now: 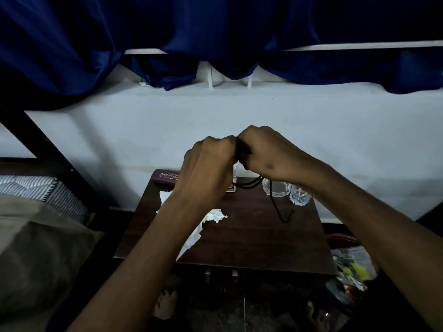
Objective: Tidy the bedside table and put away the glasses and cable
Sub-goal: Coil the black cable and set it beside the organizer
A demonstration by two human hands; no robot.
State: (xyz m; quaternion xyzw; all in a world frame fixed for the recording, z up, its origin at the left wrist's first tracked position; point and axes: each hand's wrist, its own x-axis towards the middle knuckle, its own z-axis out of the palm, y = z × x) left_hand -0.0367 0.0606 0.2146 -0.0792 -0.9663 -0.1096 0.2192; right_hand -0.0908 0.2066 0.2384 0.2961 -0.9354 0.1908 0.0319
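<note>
Both hands are raised together above the back of the dark wooden bedside table (251,238). My left hand (206,168) and my right hand (266,152) each grip a black cable (275,200) between them. Loops of it hang below the hands, and its free end trails down onto the tabletop at the right. A maroon glasses case (165,177) with gold lettering lies at the table's back left, partly hidden by my left wrist. The glasses themselves are not visible.
Crumpled white tissue (213,216) lies on the table's left half. A clear glass dish (276,188) and a cut-glass piece (299,196) stand at the back right. A bed with a pillow (36,248) is on the left, a full bin (350,267) on the right.
</note>
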